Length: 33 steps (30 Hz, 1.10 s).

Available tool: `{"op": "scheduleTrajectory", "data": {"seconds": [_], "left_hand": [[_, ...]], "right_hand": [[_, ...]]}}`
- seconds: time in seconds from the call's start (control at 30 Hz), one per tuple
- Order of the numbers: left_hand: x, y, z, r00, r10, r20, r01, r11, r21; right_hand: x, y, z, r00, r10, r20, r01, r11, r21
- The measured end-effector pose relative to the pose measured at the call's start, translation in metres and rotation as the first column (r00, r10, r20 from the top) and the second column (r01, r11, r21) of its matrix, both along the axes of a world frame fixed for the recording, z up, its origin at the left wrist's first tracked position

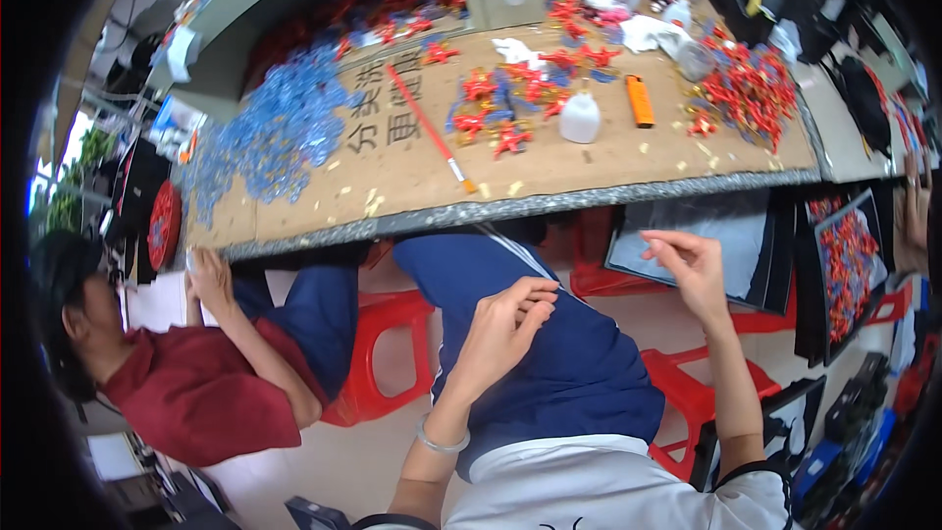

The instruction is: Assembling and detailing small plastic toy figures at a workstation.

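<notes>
My left hand [505, 329] is held over my blue trousers, its fingers curled with the thumb pressed against them. Whatever may be between those fingertips is too small to make out. To the right, my right hand [695, 270] hovers below the bench edge, thumb and forefinger drawn close together in a pinch. I cannot make out anything in that pinch either. Neither hand touches the bench. Ahead on the cardboard-covered bench top [392, 186] are a small white plastic bottle [580, 119], an orange box-shaped thing [640, 101] and a red-handled brush [432, 132].
Small red, blue and gold pieces [520, 88] lie mid-bench. Clear blue pieces [285, 123] spread at left; a red heap [746, 88] sits right. Beneath hangs an open drawer [687, 245]. A person in dark red [206, 383] sits at left beside a red stool [378, 358].
</notes>
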State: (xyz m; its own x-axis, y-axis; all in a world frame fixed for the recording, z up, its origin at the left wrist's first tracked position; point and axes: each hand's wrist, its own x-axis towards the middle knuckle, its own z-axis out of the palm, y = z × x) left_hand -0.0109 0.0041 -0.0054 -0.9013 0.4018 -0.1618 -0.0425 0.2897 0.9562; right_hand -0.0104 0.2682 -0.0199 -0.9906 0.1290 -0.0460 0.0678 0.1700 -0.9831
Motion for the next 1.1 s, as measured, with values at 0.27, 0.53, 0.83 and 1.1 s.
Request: {"op": "scheduleTrajectory", "data": {"seconds": [0.27, 0.53, 0.83, 1.1], "left_hand": [[0.000, -0.022, 0.014, 0.994, 0.105, -0.037, -0.104, 0.994, 0.026], [-0.012, -0.056, 0.030, 0.961, 0.278, -0.016, -0.276, 0.959, 0.071], [-0.045, -0.056, 0.035, 0.939, 0.327, -0.104, -0.317, 0.943, 0.098], [-0.066, -0.060, 0.037, 0.797, 0.538, -0.273, -0.522, 0.842, 0.134]], "right_hand": [[-0.082, -0.118, 0.039, 0.921, 0.175, -0.348, -0.003, 0.897, 0.443], [-0.140, -0.138, 0.017, 0.886, 0.259, -0.385, 0.127, 0.663, 0.738], [-0.148, -0.135, 0.013, 0.946, 0.188, -0.263, 0.003, 0.809, 0.587], [-0.131, -0.138, 0.046, 0.985, 0.158, -0.068, -0.171, 0.938, -0.302]]}}
